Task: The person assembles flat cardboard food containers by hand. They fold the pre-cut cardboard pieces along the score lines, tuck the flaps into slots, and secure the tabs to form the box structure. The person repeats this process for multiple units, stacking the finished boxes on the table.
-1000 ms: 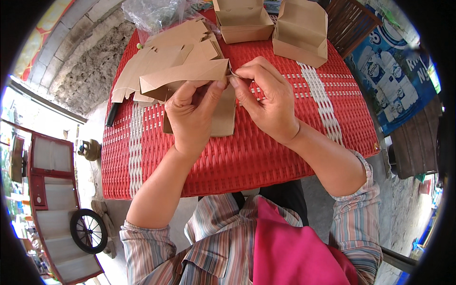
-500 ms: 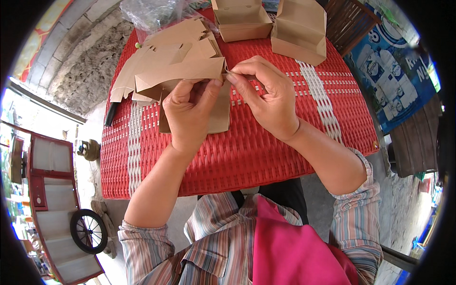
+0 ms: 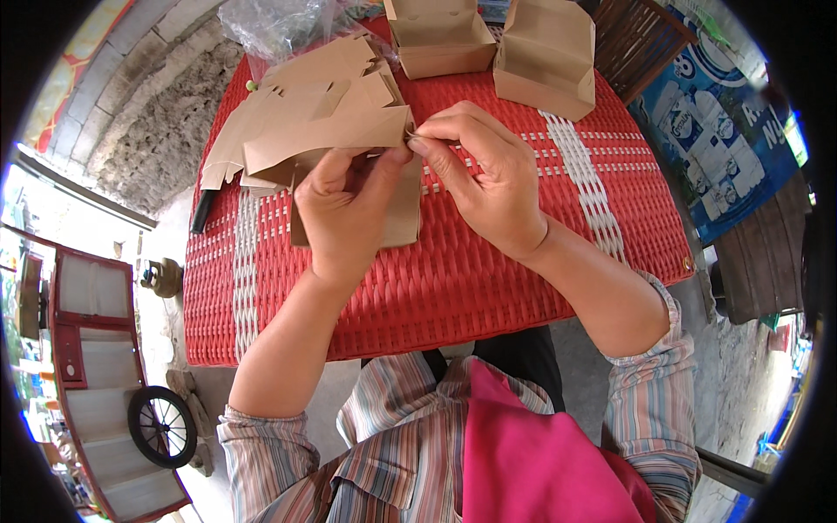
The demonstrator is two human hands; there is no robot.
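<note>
A brown cardboard box (image 3: pixel 401 205), partly folded up, is between my hands over the near half of the table. My left hand (image 3: pixel 349 205) is closed on the box's upper edge, thumb and fingers pinching near its right corner. At that same corner my right hand (image 3: pixel 484 179) pinches a small flap of the box between thumb and forefinger. My left hand hides part of the box's inside. Just behind it lies a stack of flat cardboard box blanks (image 3: pixel 301 96).
Two folded open boxes, one (image 3: pixel 440 44) beside the other (image 3: pixel 547 65), stand at the table's far side. A clear plastic bag (image 3: pixel 279 30) lies at the far left. The table has a red woven cover (image 3: pixel 453 279). Something black (image 3: pixel 202 209) lies at its left edge.
My right fingertips have shifted slightly left, closer against the box's corner, and the small flap shows less. My left hand keeps its hold almost unmoved.
</note>
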